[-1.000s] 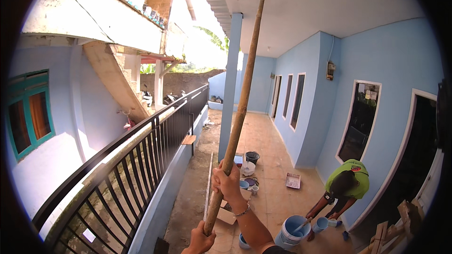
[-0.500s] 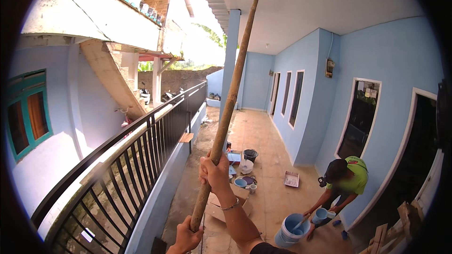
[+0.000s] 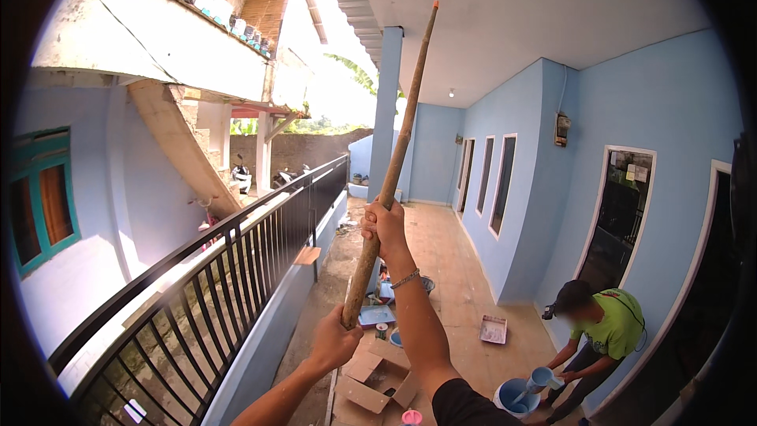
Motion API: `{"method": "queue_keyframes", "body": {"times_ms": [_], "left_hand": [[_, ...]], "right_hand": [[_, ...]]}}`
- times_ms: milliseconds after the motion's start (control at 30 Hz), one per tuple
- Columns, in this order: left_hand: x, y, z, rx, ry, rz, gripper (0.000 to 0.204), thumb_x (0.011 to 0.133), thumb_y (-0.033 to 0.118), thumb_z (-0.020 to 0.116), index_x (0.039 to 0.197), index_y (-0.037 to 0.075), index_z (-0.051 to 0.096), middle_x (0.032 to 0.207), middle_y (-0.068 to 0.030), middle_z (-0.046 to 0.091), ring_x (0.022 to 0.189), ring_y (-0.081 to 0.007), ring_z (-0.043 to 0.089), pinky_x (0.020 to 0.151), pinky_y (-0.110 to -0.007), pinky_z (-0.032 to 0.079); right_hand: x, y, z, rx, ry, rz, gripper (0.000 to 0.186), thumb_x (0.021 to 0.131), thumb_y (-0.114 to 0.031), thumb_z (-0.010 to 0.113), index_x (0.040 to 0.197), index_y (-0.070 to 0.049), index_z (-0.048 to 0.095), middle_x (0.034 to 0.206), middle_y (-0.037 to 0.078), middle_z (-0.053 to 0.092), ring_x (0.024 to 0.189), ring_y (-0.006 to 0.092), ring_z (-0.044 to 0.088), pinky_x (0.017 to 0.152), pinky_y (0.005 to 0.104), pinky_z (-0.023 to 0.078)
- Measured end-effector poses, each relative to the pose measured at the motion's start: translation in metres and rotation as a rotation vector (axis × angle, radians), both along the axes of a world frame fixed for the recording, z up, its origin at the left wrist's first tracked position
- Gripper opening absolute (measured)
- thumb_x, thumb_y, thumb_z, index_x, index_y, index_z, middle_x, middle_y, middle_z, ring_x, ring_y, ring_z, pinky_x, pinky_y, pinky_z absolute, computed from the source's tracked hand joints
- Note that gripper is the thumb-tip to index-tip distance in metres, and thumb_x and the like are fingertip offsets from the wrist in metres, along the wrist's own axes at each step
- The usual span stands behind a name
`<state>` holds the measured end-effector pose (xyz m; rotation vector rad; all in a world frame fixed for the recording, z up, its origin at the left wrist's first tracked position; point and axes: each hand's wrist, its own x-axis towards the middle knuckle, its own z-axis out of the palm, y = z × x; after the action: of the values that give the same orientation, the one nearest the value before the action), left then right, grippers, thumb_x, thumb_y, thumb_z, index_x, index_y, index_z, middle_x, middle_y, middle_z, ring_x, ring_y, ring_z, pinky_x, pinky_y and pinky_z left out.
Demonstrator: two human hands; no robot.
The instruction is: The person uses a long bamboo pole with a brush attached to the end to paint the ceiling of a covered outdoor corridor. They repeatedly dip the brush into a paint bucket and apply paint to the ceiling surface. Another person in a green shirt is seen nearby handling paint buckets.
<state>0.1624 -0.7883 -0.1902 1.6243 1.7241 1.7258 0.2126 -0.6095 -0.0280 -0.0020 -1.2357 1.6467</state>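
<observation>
A long bamboo pole (image 3: 409,110) with an orange tip slants up and away from me toward the white ceiling (image 3: 505,8). My right hand (image 3: 384,226), with a bracelet on its wrist, is wrapped round the pole partway up. Lower down, my left hand (image 3: 337,339) grips the pole near its bottom end. Whatever is fixed at the far tip is too small to make out.
On the right, a person in a green shirt (image 3: 617,323) bends over a paint bucket (image 3: 512,393), holding a blue pitcher (image 3: 542,379). An open cardboard box (image 3: 371,386), a paint tray (image 3: 494,330) and a blue tray (image 3: 377,315) lie on the floor. A black railing (image 3: 236,260) runs along the left.
Both my hands have risen with the pole, still gripping it. The view has tilted up a little, and more of the cardboard box shows. The other person keeps bending over the bucket.
</observation>
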Motion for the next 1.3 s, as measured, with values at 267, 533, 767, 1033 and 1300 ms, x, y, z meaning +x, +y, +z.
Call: {"method": "queue_keyframes", "body": {"times_ms": [267,533,767,1033,1300], "left_hand": [[-0.013,0.147,0.086,0.021,0.022,0.0,0.035,0.077,0.007,0.064,0.108,-0.008,0.059,0.074,-0.0245,0.066,0.07,-0.0361,0.07,0.066,-0.044,0.055],[-0.026,0.195,0.147,-0.021,-0.056,-0.064,0.032,0.075,0.003,0.06,0.104,-0.01,0.06,0.07,-0.0219,0.066,0.059,-0.0309,0.069,0.053,-0.042,0.055],[-0.028,0.119,0.047,0.075,0.024,-0.007,0.031,0.079,0.006,0.064,0.107,-0.007,0.058,0.074,-0.0135,0.061,0.06,-0.0199,0.061,0.054,-0.036,0.05],[0.002,-0.079,-0.099,-0.047,-0.046,-0.014,0.025,0.079,0.008,0.067,0.099,-0.002,0.056,0.071,-0.0224,0.059,0.063,-0.0312,0.059,0.065,-0.043,0.05],[0.054,-0.356,-0.273,-0.3,-0.014,0.012,0.034,0.084,0.003,0.061,0.118,0.001,0.062,0.081,-0.0253,0.066,0.074,-0.0406,0.067,0.065,-0.047,0.051]], "right_hand": [[-0.015,0.16,0.074,0.042,-0.026,-0.039,0.017,0.087,0.001,0.057,0.082,-0.009,0.044,0.062,-0.003,0.04,0.045,0.006,0.037,0.04,0.0248,0.035],[-0.031,0.226,0.131,0.043,-0.043,0.013,0.02,0.087,0.001,0.057,0.079,-0.01,0.042,0.062,-0.004,0.04,0.045,0.006,0.037,0.04,0.0247,0.035],[-0.025,0.123,0.047,0.028,-0.059,-0.032,0.019,0.089,0.0,0.057,0.086,-0.012,0.042,0.062,-0.003,0.04,0.045,0.0065,0.037,0.04,0.026,0.036],[0.012,-0.094,-0.088,-0.05,-0.122,-0.052,0.021,0.091,0.0,0.06,0.097,-0.011,0.043,0.063,0.0,0.044,0.043,0.0096,0.041,0.038,0.0297,0.039],[0.073,-0.252,-0.198,-0.207,-0.154,-0.163,0.021,0.094,-0.01,0.066,0.097,-0.011,0.045,0.064,0.0,0.045,0.043,0.0112,0.044,0.041,0.0299,0.04]]}}
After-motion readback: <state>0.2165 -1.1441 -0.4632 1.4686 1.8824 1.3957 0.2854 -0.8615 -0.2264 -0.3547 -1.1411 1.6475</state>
